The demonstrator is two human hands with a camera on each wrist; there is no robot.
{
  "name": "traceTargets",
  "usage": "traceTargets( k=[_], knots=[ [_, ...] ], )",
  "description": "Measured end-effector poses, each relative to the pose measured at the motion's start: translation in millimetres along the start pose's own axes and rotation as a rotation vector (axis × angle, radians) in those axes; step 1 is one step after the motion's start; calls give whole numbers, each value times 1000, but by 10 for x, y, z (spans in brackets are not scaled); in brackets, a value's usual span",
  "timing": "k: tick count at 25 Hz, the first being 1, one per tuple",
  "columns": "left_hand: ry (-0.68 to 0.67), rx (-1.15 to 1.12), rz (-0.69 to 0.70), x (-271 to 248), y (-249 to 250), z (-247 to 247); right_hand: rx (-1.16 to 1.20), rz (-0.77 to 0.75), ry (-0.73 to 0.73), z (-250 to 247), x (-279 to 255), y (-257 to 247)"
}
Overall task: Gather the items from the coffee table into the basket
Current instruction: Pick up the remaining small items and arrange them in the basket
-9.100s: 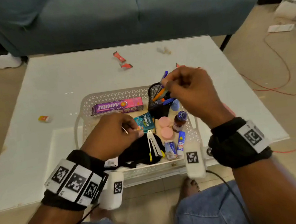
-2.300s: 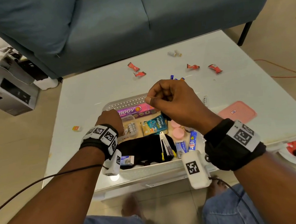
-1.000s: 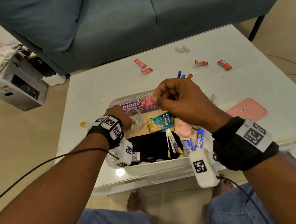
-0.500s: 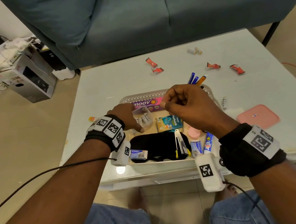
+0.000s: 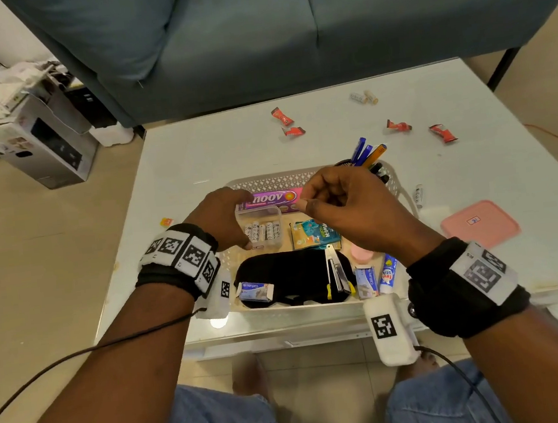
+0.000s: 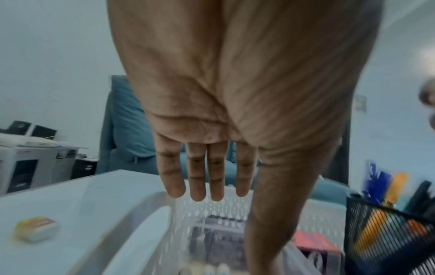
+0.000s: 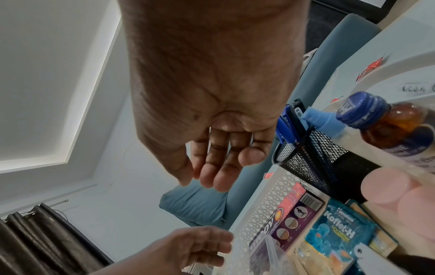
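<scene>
A white lattice basket point(image 5: 267, 179) sits near the front of the glass coffee table point(image 5: 216, 149). In it are a moov box point(image 5: 271, 198), a black eye mask point(image 5: 284, 278), sachets, tubes and a mesh pen holder point(image 5: 374, 166). My left hand point(image 5: 233, 219) is inside the basket's left part. Its fingers point(image 6: 207, 176) are straight and its thumb touches a clear box of batteries point(image 5: 263, 228). My right hand point(image 5: 339, 205) hovers over the basket's middle, fingers point(image 7: 216, 167) loosely curled and holding nothing.
Still on the table are red candy wrappers point(image 5: 282, 116) point(image 5: 443, 132), two batteries point(image 5: 363, 97) at the far side, one battery point(image 5: 419, 195) right of the basket, a pink lid point(image 5: 478, 224) and a small orange item point(image 5: 166, 221). A blue sofa point(image 5: 286, 31) stands behind.
My left hand lowered the clear battery box into the basket next to the moov box and its fingers straightened off it. My right hand stayed over the basket.
</scene>
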State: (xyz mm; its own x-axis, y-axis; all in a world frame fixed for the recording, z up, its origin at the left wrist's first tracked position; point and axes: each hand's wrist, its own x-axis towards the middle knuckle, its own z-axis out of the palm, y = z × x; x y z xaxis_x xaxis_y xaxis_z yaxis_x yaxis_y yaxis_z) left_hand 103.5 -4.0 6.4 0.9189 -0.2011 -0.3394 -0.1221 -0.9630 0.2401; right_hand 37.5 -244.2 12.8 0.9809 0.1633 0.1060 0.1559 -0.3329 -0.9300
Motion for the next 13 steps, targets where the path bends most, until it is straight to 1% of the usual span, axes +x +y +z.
traceTargets(
  k=[2,4,6,8,9,10,11,12,13],
  knots=[
    [163,-152,8,-202,-93,-26,-19,9,-18,17,-12,5],
    [290,-276,19,-416,-196,56,-52,13,-27,-5,-12,5],
    [362,-359,71,-566,-214,201,-78,28,11,-143,18,-1],
    [387,-377,165,-622,-110,324,-87,31,123,-356,59,-34],
    [363,-390,211,-634,-16,364,-75,31,201,-488,74,-57],
    [299,-422,241,-657,86,383,-60,34,284,-625,94,-71],
    [188,-468,266,-672,185,394,-72,43,359,-777,123,-79],
    [49,-499,297,-695,261,405,-110,65,410,-919,166,-56],
    [-95,-490,334,-714,314,415,-172,111,433,-1058,231,29]
  ],
)
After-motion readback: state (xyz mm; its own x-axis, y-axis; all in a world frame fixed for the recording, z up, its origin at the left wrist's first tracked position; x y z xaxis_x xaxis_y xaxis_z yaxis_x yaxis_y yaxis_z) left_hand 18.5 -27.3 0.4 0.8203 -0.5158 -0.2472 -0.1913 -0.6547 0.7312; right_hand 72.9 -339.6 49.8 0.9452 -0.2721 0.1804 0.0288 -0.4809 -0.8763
